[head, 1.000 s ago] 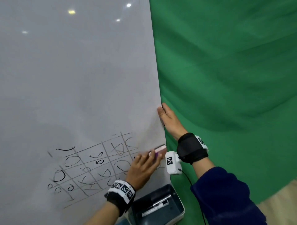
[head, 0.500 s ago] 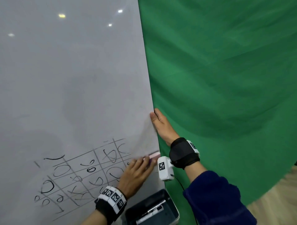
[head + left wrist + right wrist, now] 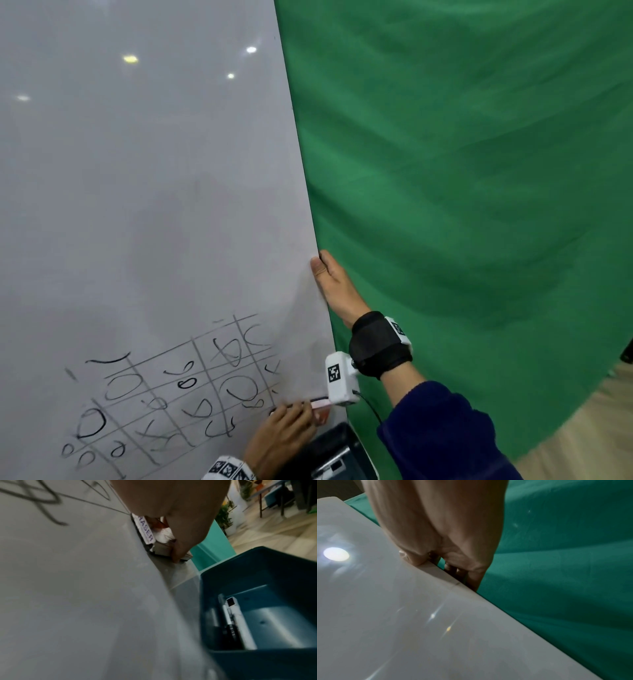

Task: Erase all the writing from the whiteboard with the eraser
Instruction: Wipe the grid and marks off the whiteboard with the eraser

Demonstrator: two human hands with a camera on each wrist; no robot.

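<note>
The whiteboard [image 3: 154, 205] fills the left of the head view, with a black grid of circles and crosses [image 3: 178, 394] drawn at its lower part. My left hand [image 3: 281, 435] grips the eraser [image 3: 320, 403] and holds its pad flat against the board by the grid's lower right corner. In the left wrist view the eraser [image 3: 145, 530] shows a white label, my thumb curled over its back. My right hand [image 3: 334, 284] clasps the board's right edge, thumb on the front and fingers [image 3: 464, 574] behind.
A dark teal bin [image 3: 257, 601] sits just below the board's lower right corner, holding markers [image 3: 231, 622]. A green cloth backdrop [image 3: 462, 171] hangs behind and to the right of the board. Wooden floor shows at the lower right.
My left hand has slid the eraser down along the board's right side, and the strokes at the grid's right edge have thinned. My right hand keeps its hold on the edge.
</note>
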